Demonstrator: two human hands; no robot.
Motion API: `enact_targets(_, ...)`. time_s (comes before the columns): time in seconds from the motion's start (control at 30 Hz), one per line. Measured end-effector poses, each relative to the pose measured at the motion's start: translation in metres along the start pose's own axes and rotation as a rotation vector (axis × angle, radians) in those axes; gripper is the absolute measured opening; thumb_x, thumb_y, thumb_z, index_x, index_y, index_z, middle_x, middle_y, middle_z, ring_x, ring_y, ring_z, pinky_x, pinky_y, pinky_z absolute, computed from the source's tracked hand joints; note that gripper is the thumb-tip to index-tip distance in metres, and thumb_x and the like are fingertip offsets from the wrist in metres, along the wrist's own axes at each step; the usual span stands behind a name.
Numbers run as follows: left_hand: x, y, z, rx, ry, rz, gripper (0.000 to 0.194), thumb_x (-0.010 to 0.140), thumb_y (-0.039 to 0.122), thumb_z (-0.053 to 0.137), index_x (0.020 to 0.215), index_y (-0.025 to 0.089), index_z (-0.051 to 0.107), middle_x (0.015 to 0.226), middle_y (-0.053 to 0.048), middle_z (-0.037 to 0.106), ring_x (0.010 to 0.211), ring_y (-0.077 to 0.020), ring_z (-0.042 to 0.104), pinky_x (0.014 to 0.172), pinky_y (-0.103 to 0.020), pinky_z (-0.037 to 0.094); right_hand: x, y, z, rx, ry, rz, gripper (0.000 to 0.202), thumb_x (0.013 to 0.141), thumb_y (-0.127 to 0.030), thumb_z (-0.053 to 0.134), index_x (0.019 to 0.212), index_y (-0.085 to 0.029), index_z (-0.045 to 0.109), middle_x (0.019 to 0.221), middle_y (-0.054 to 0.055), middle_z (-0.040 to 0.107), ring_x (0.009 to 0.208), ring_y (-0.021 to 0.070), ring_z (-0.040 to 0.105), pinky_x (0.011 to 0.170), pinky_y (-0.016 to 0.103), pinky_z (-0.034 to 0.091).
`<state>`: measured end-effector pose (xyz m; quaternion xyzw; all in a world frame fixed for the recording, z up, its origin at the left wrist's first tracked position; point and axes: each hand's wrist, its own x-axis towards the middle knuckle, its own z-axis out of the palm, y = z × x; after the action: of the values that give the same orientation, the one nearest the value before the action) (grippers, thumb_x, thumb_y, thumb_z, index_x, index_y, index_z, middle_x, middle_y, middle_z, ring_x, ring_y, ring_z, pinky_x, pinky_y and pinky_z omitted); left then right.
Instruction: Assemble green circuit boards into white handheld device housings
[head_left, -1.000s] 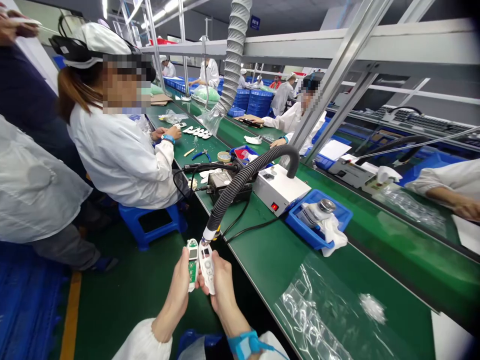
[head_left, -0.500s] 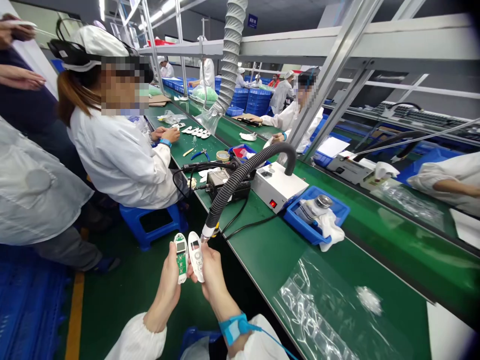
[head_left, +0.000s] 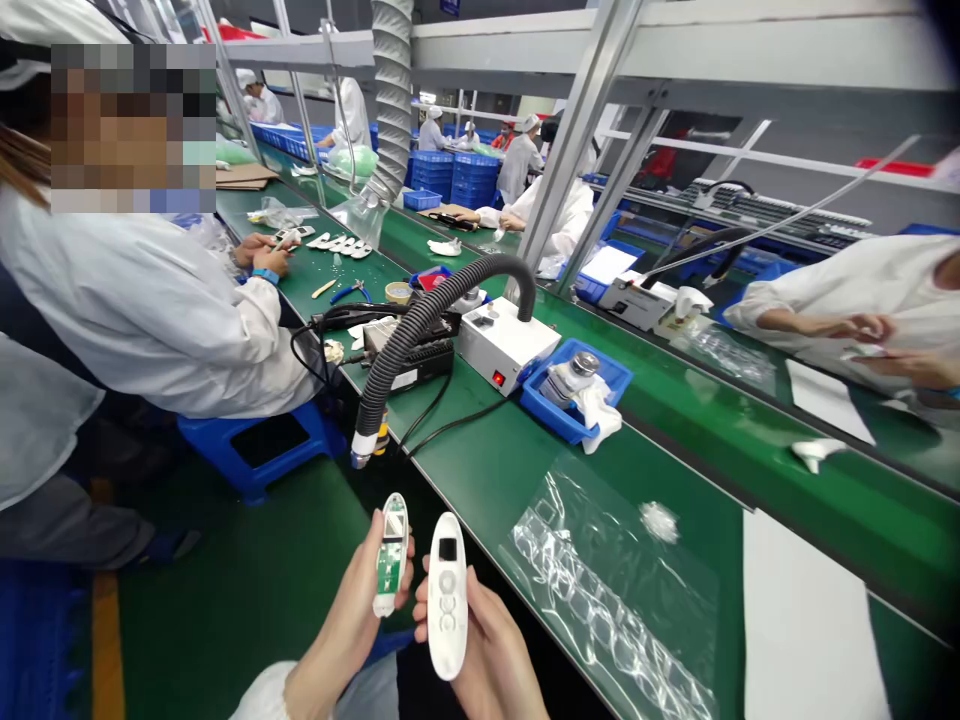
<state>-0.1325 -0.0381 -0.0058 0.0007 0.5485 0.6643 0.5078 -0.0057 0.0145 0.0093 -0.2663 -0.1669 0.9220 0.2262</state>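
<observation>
In the head view, the left hand point(head_left: 341, 640) grips a white shell half with a green circuit board point(head_left: 391, 553), and the right hand point(head_left: 487, 655) grips the white button cover point(head_left: 447, 594). Both pieces stand side by side, just apart, long axes pointing far, below the black hose nozzle point(head_left: 363, 455), left of the green bench point(head_left: 480, 470).

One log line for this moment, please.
left hand: holds circuit board half | right hand: holds white cover | hose: apart, above
</observation>
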Motion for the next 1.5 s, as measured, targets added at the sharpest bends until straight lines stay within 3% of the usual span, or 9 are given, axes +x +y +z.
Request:
enact_targets(0.13,-0.025,0.002,0.020,-0.055,-0.085,-0.077,0.048,0.086,0.064,0.050,0.094,0.018,0.062,0.059,0.004,0.052,0.046,-0.0076,0.042,0.045,-0.019,0.036,-0.022,-0.002,-0.010,0.011,0.019,-0.004,0.049,0.076,-0.050,0.076,0.096,-0.005,0.074,0.086,0.016,0.073,0.071,0.0197,0.066,0.064,0.028,0.053)
enact_targets(0.3,-0.039,0.012,0.038,-0.038,-0.145,-0.148,0.049,0.087,0.064,0.047,0.086,0.018,0.062,0.056,0.004,0.050,0.047,-0.0083,0.042,0.048,-0.020,0.037,-0.037,-0.007,-0.015,0.003,0.040,-0.013,0.046,0.078,-0.049,0.076,0.092,-0.005,0.075,0.087,0.016,0.073,0.071,0.0199,0.067,0.065,0.029,0.053)
enact_targets(0.63,-0.048,0.010,0.047,-0.056,-0.171,-0.168,0.046,0.087,0.063,0.048,0.084,0.018,0.061,0.057,0.003,0.050,0.048,-0.0090,0.043,0.048,-0.021,0.038,-0.043,-0.012,-0.021,-0.023,-0.014,-0.046,0.045,0.080,-0.051,0.073,0.095,-0.008,0.075,0.089,0.015,0.073,0.072,0.0205,0.068,0.068,0.031,0.054)
enact_targets(0.83,-0.051,0.011,0.054,-0.079,-0.168,-0.117,0.044,0.088,0.057,0.052,0.113,0.021,0.060,0.063,0.005,0.053,0.047,-0.0080,0.043,0.046,-0.020,0.037,-0.045,-0.013,-0.022,-0.074,-0.023,-0.073,0.048,0.079,-0.055,0.071,0.094,-0.009,0.075,0.087,0.015,0.073,0.070,0.0212,0.068,0.067,0.032,0.055)
enact_targets(0.93,-0.052,0.013,0.054,0.004,-0.099,-0.114,0.049,0.083,0.057,0.061,0.117,0.020,0.060,0.071,0.001,0.061,0.061,-0.0124,0.056,0.057,-0.023,0.047,-0.047,-0.014,-0.024,-0.109,-0.006,-0.097,0.049,0.079,-0.056,0.071,0.098,-0.011,0.075,0.089,0.014,0.074,0.072,0.0218,0.069,0.069,0.033,0.056)
enact_targets(1.03,-0.052,0.013,0.055,0.137,-0.035,-0.070,0.049,0.078,0.052,0.070,0.114,0.020,0.063,0.090,-0.003,0.068,0.090,-0.0195,0.063,0.080,-0.027,0.050,-0.048,-0.017,-0.027,-0.203,0.076,-0.190,0.050,0.075,-0.052,0.077,0.108,-0.014,0.073,0.096,0.014,0.074,0.082,0.0253,0.071,0.076,0.036,0.057)
enact_targets(1.1,-0.052,0.011,0.058,0.212,-0.124,0.014,0.042,0.081,0.049,0.068,0.111,0.020,0.064,0.099,-0.004,0.069,0.098,-0.0207,0.062,0.087,-0.027,0.047,-0.048,-0.018,-0.028,-0.303,0.163,-0.288,0.052,0.072,-0.048,0.080,0.112,-0.017,0.071,0.103,0.014,0.073,0.093,0.0288,0.070,0.082,0.038,0.057)
enact_targets(1.2,-0.052,0.005,0.066,0.273,-0.262,0.101,0.035,0.086,0.044,0.063,0.111,0.020,0.063,0.104,-0.005,0.069,0.097,-0.0196,0.061,0.086,-0.027,0.047,-0.047,-0.020,-0.027,-0.417,0.204,-0.395,0.049,0.071,-0.044,0.082,0.112,-0.019,0.072,0.110,0.012,0.072,0.101,0.0308,0.068,0.089,0.040,0.055)
enact_targets(1.5,-0.053,-0.010,0.086,0.280,-0.297,0.107,0.035,0.083,0.043,0.068,0.108,0.020,0.060,0.106,-0.008,0.068,0.098,-0.0219,0.062,0.087,-0.028,0.046,-0.048,-0.018,-0.020,-0.349,0.309,-0.539,0.040,0.069,-0.038,0.085,0.105,-0.023,0.075,0.106,0.008,0.074,0.093,0.0240,0.071,0.077,0.027,0.059)
